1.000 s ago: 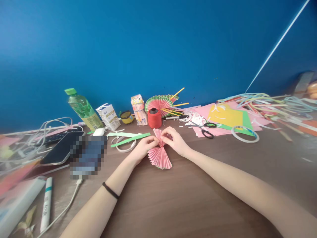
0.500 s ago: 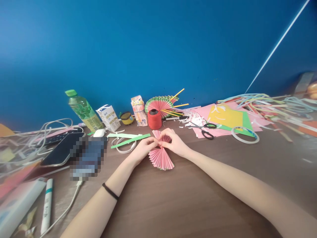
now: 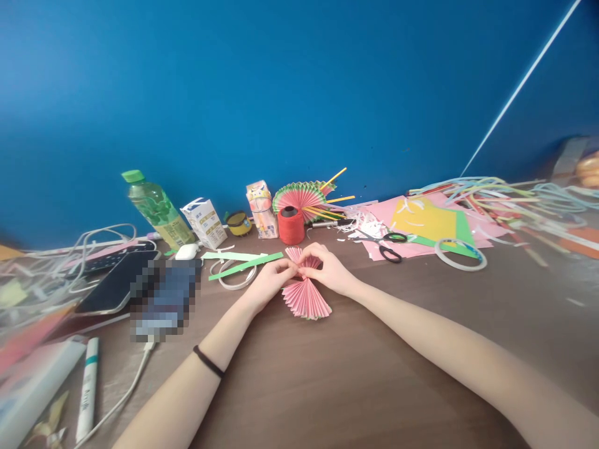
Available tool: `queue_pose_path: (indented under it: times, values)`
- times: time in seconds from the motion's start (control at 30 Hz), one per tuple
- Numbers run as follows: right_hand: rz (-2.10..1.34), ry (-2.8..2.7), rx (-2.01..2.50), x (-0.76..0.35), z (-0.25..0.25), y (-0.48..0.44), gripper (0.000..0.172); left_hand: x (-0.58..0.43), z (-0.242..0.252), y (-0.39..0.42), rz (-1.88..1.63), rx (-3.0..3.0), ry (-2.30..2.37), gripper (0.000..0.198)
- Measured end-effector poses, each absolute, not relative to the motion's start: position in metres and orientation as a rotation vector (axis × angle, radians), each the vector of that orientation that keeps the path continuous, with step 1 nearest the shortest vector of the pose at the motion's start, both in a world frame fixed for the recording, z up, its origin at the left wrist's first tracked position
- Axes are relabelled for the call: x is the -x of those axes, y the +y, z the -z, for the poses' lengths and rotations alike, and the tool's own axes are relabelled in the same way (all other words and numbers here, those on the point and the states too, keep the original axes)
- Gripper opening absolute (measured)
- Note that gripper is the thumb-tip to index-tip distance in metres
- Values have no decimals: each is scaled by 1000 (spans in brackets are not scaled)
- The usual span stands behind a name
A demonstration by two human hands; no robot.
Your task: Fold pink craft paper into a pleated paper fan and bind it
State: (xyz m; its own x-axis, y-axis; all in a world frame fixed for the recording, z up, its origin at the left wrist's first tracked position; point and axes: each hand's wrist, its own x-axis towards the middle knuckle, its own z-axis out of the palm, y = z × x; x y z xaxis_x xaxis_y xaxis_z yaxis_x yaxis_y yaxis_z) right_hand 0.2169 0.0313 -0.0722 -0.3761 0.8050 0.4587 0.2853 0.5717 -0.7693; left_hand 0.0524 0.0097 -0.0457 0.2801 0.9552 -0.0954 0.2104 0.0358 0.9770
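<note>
A pleated pink paper fan (image 3: 307,300) with green edging is pinched at its middle, its folds spreading both toward me and away. My left hand (image 3: 274,280) grips the narrow centre from the left, fingers closed. From the right, my right hand (image 3: 327,269) closes thumb and fingertips on the same spot; whether a thread lies between the fingers is too small to tell. Just beyond stands a red thread spool (image 3: 291,226). Behind the spool leans another pink and green pleated fan (image 3: 299,196) with yellow sticks.
Left of my hands lie green paper strips (image 3: 248,266) on a tape roll (image 3: 229,284). Scissors (image 3: 390,246) and coloured paper sheets (image 3: 425,218) lie to the right, near another tape roll (image 3: 461,265). A bottle (image 3: 159,209), carton (image 3: 204,222) and phone (image 3: 168,299) occupy the left.
Both hands keep their pinch on the fan's middle. The fan's near half has swung very slightly to the right; the view has shifted a little.
</note>
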Motion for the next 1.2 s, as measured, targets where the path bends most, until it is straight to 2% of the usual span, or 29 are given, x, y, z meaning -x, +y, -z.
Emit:
queue_pose_path:
  times: [0.4,0.93,1.2]
  values:
    - [-814,-1882,830,-215,70,30,6,-52,56,14,-878,-1352,1175,17]
    - [-811,-1839,819,-217,74,33,7,-57,61,16,-1091,-1918,1354,16]
    - [-761,-1842,806,-214,72,29,6,-62,59,11,-1180,-1937,1412,12]
